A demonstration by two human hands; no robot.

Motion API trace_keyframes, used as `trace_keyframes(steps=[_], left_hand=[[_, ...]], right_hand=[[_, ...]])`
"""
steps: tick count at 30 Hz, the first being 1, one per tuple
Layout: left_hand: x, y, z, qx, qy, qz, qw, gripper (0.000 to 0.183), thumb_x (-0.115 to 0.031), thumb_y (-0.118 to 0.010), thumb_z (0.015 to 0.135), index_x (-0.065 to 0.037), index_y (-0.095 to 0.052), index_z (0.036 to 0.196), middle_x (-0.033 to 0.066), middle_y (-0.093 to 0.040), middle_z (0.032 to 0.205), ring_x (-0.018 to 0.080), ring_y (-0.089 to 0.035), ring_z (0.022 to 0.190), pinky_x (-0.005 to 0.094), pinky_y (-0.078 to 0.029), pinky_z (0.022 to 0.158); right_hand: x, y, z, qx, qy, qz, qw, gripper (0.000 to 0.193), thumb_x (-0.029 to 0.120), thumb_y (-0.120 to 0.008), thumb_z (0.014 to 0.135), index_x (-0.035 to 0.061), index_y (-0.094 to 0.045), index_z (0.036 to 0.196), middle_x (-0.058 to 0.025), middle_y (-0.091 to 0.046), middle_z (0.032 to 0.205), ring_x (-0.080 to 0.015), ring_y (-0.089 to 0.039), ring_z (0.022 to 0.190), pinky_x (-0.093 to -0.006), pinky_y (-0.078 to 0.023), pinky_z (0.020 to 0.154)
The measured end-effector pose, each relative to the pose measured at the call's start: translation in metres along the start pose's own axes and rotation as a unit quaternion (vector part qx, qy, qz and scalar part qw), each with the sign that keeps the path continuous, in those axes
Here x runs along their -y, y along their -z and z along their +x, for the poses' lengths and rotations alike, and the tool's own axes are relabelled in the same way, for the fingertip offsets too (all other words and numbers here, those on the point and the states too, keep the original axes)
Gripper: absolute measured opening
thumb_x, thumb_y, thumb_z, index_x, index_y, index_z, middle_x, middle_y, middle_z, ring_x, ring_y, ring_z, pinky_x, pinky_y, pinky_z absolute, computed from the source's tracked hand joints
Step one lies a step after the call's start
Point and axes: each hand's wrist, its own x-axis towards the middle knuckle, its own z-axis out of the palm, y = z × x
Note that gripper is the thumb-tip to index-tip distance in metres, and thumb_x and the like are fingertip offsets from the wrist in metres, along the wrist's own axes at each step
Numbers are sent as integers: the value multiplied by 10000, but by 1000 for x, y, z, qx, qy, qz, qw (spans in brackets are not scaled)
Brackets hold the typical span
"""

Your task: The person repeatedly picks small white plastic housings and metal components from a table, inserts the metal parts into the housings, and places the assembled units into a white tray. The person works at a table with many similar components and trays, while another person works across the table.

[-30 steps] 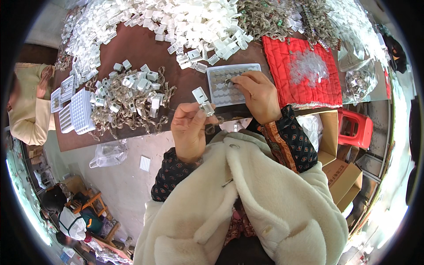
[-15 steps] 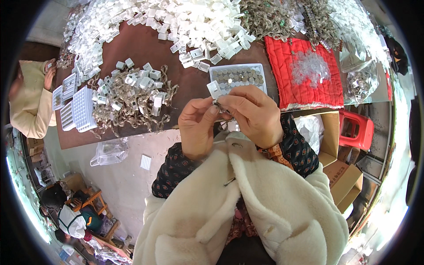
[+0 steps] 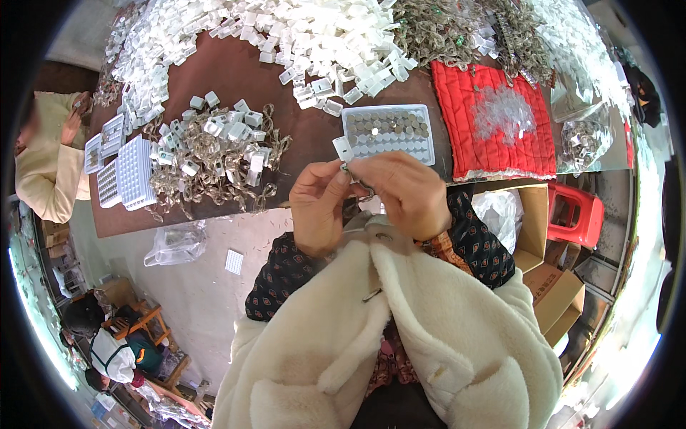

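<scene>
My left hand (image 3: pixel 320 204) and my right hand (image 3: pixel 409 191) meet close to my chest, just below the table's near edge. Between their fingertips they pinch a small white plastic clip (image 3: pixel 343 148) and a thin metal piece (image 3: pixel 357 179); which hand grips which part I cannot tell. Straight ahead on the brown table (image 3: pixel 236 79) lies a white tray (image 3: pixel 388 133) filled with several small metal parts.
A heap of white clips (image 3: pixel 300 28) covers the table's far side. A pile of metal chains mixed with clips (image 3: pixel 214 157) and white grid trays (image 3: pixel 132 171) lie to the left. A red quilted cloth (image 3: pixel 493 121) lies on the right. Another person (image 3: pixel 46 164) sits at the left end.
My right hand left the white tray and came back toward me. Both hands now meet nearer my chest, holding the small clip and metal piece together.
</scene>
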Motion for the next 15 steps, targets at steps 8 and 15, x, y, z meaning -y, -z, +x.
trace_keyframes(steps=[8,15], left_hand=[[0,9,2,-14,5,12,1000,149,-35,-608,971,-23,-611,1120,189,-693,1054,223,-689,810,381,-597,769],[-6,1,4,13,21,-50,998,143,12,-592,968,-14,-613,1107,131,-701,1056,225,-701,865,358,-615,769]], right_hand=[[-42,-4,6,8,-33,-173,984,255,-39,-697,779,61,-708,1013,-99,-675,903,-312,-658,803,-388,-540,681],[-10,0,7,-8,-70,-25,997,185,-31,-701,783,47,-684,951,-106,-682,850,-301,-660,736,-369,-537,631]])
